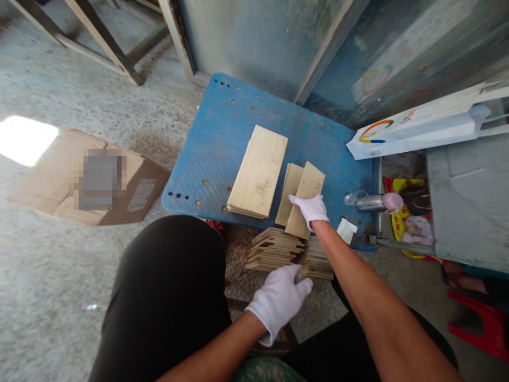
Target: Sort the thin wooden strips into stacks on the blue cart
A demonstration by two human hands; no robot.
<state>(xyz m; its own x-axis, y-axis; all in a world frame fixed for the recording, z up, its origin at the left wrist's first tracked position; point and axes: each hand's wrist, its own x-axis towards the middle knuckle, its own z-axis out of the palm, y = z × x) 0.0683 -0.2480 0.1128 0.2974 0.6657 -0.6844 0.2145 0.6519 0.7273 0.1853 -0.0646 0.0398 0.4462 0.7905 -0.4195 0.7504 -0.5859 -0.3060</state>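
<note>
My right hand (312,208), in a white glove, grips a narrow, thin wooden board (311,179). The board slants over another thin board (289,183) lying on the blue plastic table (318,127). To their left, a stack of wider wooden boards (260,172) rests on the same table. Below the table's near edge are two groups of thin wooden pieces, a fanned left stack (274,249) and a right stack (317,260). Just in front of them hovers my gloved left hand (278,297), thumb and forefinger apart, with nothing visible in it.
A steel bottle with a pink cap (369,202) lies at the table's right, near a crumpled white paper (347,230). A white bag (413,130) leans behind it. On the floor are a cardboard box (139,175) at left and a red stool (477,323) at right.
</note>
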